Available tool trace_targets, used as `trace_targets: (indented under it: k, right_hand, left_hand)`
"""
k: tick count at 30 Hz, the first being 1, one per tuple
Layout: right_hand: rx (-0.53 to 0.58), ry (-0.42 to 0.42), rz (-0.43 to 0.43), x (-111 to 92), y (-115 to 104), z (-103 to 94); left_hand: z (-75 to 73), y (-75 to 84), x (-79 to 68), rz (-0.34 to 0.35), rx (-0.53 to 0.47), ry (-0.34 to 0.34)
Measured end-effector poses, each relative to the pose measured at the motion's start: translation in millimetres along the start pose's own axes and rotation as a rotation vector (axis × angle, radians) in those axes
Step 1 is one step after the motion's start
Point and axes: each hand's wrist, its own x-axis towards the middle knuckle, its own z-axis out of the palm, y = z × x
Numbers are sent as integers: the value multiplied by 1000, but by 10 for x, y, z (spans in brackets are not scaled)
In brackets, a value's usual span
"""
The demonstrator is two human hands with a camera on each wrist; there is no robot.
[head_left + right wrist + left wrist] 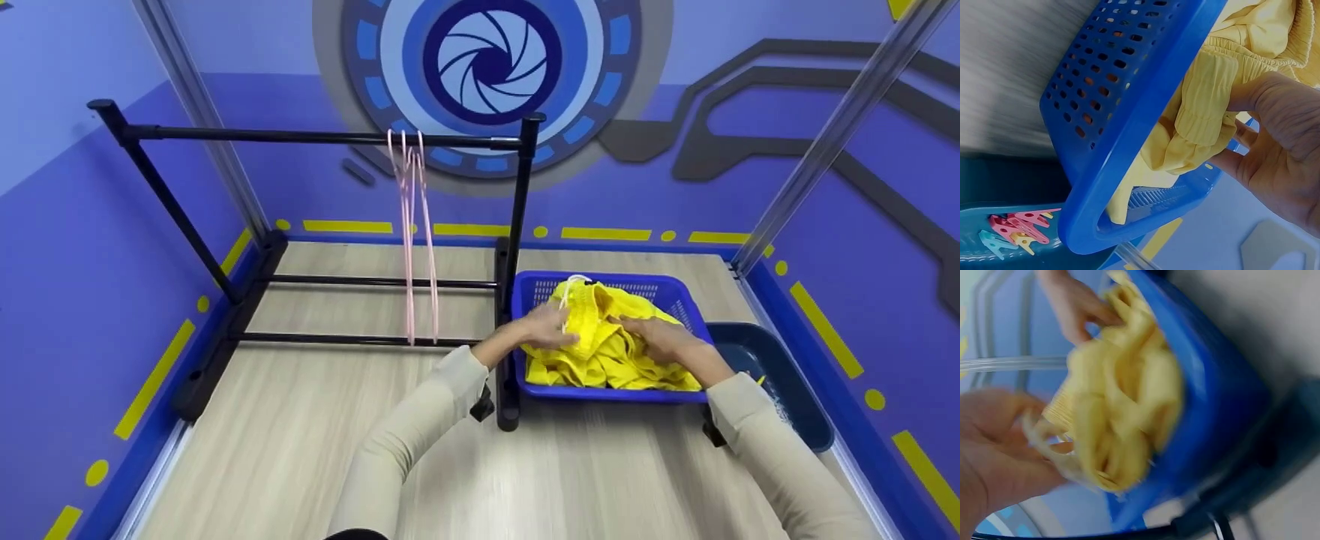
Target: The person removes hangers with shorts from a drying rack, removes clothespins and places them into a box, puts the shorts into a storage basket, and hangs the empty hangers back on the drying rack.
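Yellow pants (611,345) with a gathered elastic waistband and a white drawstring (576,278) lie bunched in a blue plastic basket (600,394). My left hand (546,328) grips the waistband at the left; in the blurred left wrist view the drawstring (1053,453) runs beside its fingers. On the right, my right hand (664,340) holds another part of the pants. The right wrist view shows its thumb and fingers pinching a gathered elastic edge (1204,101). Folds of the cloth partly hide the fingertips.
Left of the basket stands a black rack (322,136) with several pink hangers (410,255) on its top bar. A dark teal tub (810,409) sits right of the basket, with coloured clothespins (1019,229) in it. Blue walls (615,202) border the floor.
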Motion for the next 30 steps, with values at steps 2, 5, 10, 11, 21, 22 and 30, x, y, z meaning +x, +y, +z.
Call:
trace_targets:
  k: [2, 5, 10, 11, 21, 22, 30]
  right_hand:
    - [3, -5, 6, 4, 13, -4]
    - [35, -43, 45, 16, 9, -17]
    - [126, -150, 160, 44, -36, -69]
    - [140, -167, 173, 52, -42, -81]
    - [213, -293, 270, 109, -21, -169]
    - [217, -296, 274, 111, -23, -169]
    - [230, -266, 292, 122, -86, -134]
  left_hand:
    - [69, -39, -21, -38, 146, -131]
    - [168, -42, -19, -105, 274, -175]
    - [316, -23, 56, -143, 400, -128]
    - [337, -20, 72, -150, 413, -127]
    - [491, 33, 191, -221, 341, -138]
    - [505, 30, 194, -230, 318, -137]
    - [542, -16, 197, -237, 295, -108]
